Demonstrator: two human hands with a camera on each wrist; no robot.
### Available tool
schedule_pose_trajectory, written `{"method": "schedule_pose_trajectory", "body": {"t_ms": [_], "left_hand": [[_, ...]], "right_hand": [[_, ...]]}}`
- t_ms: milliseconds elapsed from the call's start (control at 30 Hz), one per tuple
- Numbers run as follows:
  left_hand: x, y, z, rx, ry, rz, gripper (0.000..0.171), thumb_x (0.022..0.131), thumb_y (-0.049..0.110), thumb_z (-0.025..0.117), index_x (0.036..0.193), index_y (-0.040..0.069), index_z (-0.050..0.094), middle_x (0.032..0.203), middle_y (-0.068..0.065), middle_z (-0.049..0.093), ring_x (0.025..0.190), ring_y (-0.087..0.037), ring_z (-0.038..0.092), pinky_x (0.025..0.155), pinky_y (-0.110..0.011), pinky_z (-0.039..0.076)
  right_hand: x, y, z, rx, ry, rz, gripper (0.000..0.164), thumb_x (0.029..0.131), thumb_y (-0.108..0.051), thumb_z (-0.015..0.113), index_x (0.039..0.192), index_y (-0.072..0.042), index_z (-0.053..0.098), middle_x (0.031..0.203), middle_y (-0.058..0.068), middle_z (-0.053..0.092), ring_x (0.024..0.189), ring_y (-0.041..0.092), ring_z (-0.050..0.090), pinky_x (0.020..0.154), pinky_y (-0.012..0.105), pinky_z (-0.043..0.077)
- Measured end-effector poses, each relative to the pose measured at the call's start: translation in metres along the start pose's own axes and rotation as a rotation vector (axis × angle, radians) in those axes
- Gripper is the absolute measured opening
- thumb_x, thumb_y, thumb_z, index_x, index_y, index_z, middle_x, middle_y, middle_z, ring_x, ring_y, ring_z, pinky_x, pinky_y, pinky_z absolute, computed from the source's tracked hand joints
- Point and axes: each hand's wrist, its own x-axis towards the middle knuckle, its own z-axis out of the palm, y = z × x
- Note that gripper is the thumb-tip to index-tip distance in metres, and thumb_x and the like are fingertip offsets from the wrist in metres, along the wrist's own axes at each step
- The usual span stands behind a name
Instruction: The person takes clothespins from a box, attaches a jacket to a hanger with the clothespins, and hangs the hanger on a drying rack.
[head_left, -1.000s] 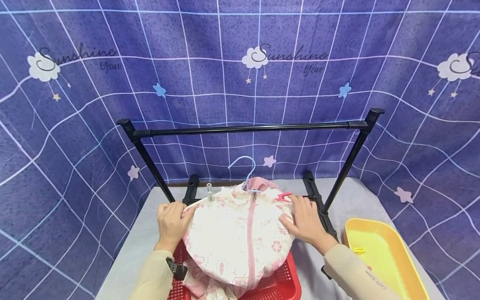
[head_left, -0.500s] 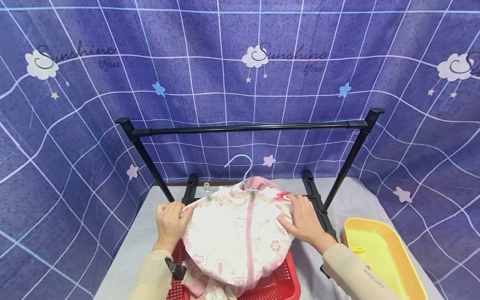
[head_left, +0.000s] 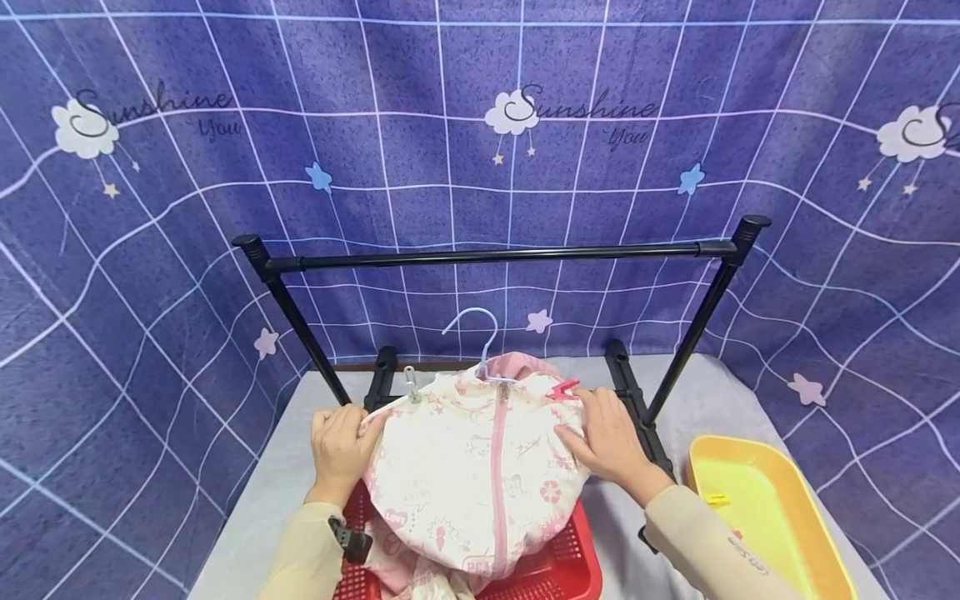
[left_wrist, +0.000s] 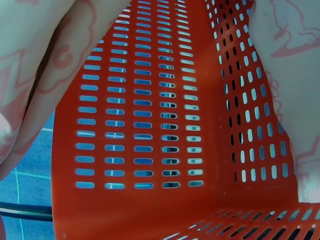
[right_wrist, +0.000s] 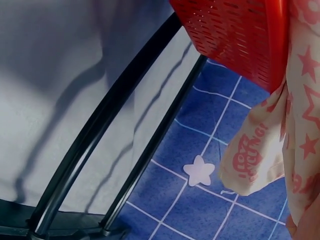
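Note:
A white jacket [head_left: 442,467] with pink print and a pink zip hangs on a light blue hanger [head_left: 491,329], its hook tilted left. My left hand [head_left: 341,450] grips the jacket's left shoulder, fingers curled over the edge. At the other shoulder my right hand [head_left: 611,437] holds the cloth, thumb in front and fingers over the top. A metal clip [head_left: 412,387] sits on the left shoulder and a red clothespin [head_left: 562,390] on the right, beside my right fingertips. In the right wrist view a printed sleeve [right_wrist: 255,155] dangles by the basket.
Beneath the jacket stands a red perforated basket [head_left: 587,558] with more printed cloth [head_left: 431,579] in it. Behind rises a black rack with a horizontal bar [head_left: 480,256]. A yellow tray [head_left: 780,533] at right holds a yellow clip [head_left: 716,500]. A patterned curtain surrounds the table.
The hanger's hook has shifted left and tipped slightly further left. Both clips have moved slightly left with the jacket. Both hands keep their hold and have barely moved.

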Motion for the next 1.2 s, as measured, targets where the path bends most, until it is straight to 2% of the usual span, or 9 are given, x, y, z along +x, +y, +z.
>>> {"method": "schedule_pose_trajectory", "body": {"t_ms": [367,500,733,867,1200], "left_hand": [[-0.005,-0.001,-0.005,0.01,-0.026,-0.046,0.056,0.101,0.048,0.052,0.069,0.003,0.05,0.059,-0.009,0.046,0.047,-0.028,0.045,0.062,-0.043,0.029],[-0.005,-0.001,-0.005,0.01,-0.024,-0.041,0.056,0.101,0.048,0.052,0.069,0.003,0.05,0.059,-0.009,0.046,0.047,-0.028,0.045,0.062,-0.043,0.03],[-0.009,-0.001,-0.008,0.013,-0.051,-0.075,0.057,0.102,0.05,0.049,0.069,0.003,0.051,0.059,-0.008,0.047,0.048,-0.027,0.045,0.063,-0.043,0.031],[-0.011,-0.002,-0.008,0.017,-0.069,-0.086,0.057,0.102,0.05,0.049,0.069,0.003,0.051,0.058,-0.008,0.047,0.048,-0.027,0.045,0.063,-0.043,0.031],[-0.01,-0.001,-0.01,0.023,-0.056,-0.07,0.056,0.102,0.048,0.05,0.07,0.003,0.052,0.059,-0.008,0.047,0.048,-0.025,0.045,0.062,-0.042,0.03]], "right_hand": [[0.007,-0.007,-0.004,-0.018,0.012,0.023,0.059,0.101,-0.051,0.037,0.113,0.003,0.057,0.08,0.01,0.044,0.069,0.029,0.043,0.06,0.04,0.037],[0.009,-0.009,-0.005,-0.034,0.025,0.022,0.054,0.103,-0.047,0.036,0.111,0.002,0.057,0.078,0.009,0.042,0.069,0.029,0.042,0.06,0.04,0.036],[0.012,-0.011,-0.003,-0.049,0.063,0.032,0.041,0.1,-0.037,0.04,0.107,-0.001,0.058,0.078,0.009,0.044,0.067,0.03,0.042,0.06,0.042,0.034],[0.013,-0.014,-0.003,-0.055,0.079,0.04,0.04,0.102,-0.036,0.039,0.106,-0.001,0.059,0.078,0.01,0.045,0.067,0.031,0.042,0.06,0.043,0.032],[0.016,-0.018,-0.002,-0.067,0.133,0.037,0.043,0.105,-0.034,0.036,0.106,0.001,0.061,0.079,0.011,0.044,0.068,0.033,0.041,0.061,0.043,0.028]]}}
